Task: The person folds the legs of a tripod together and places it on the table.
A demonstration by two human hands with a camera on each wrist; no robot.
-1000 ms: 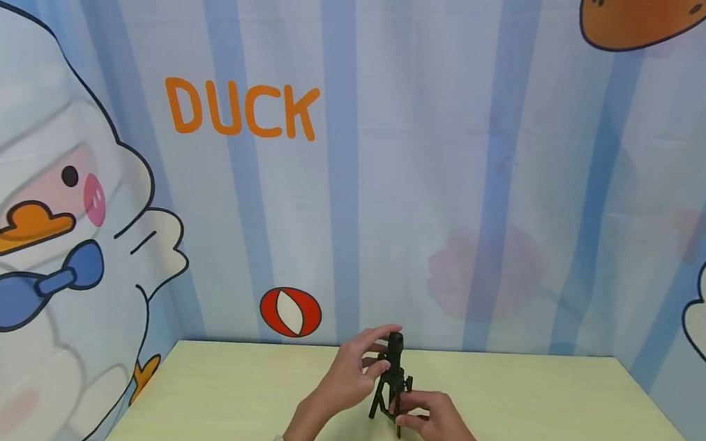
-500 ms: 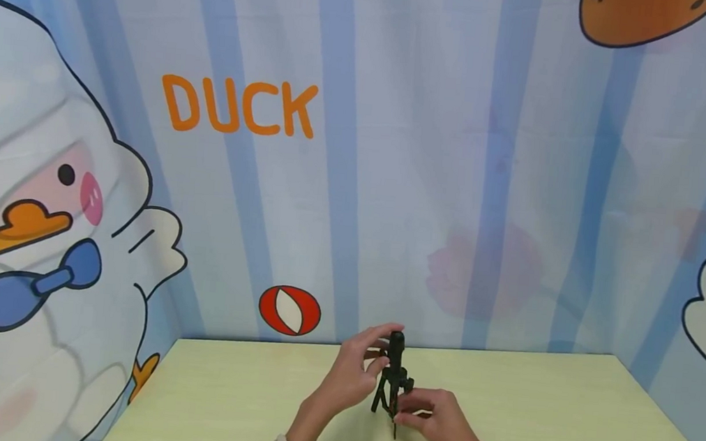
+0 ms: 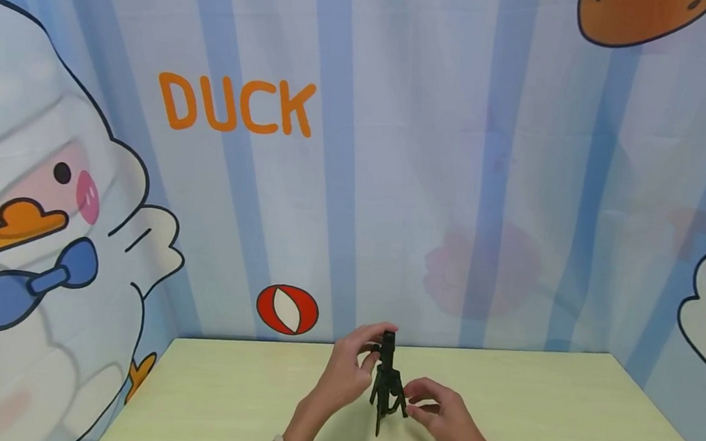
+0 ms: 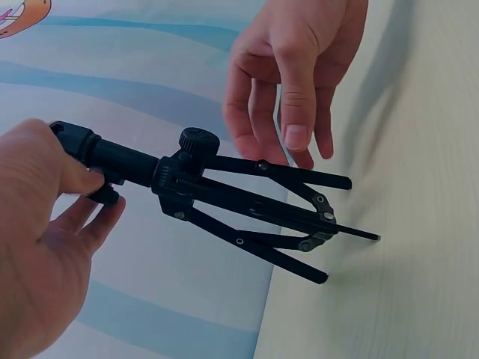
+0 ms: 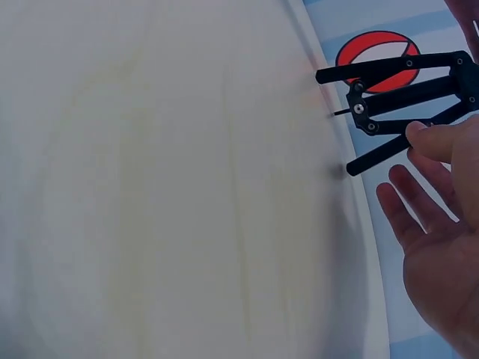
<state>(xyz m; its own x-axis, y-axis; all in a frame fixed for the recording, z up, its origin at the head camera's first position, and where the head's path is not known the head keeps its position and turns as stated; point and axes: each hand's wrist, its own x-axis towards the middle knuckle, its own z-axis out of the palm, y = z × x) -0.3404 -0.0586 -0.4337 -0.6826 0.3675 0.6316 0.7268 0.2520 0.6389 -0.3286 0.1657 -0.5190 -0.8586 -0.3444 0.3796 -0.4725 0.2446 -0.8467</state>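
A small black tripod stands near the back of the table, its legs partly spread and a side knob showing in the left wrist view. My left hand grips it by the head at the top, thumb and fingers curled round that part. Beside the right-hand leg is my right hand, its fingers loosely bent and thumb apart from them. In the right wrist view the thumb overlaps one leg. The fingertips are right at that leg in the left wrist view.
The pale yellow table runs up to a blue striped cloth backdrop printed with a duck and a red ball. Side cloths border the table on the left and right.
The tripod has turned about its upright axis, so its legs face differently, and shifted slightly left. My right fingers have come off the front leg and lie by another; the left hand keeps its grip.
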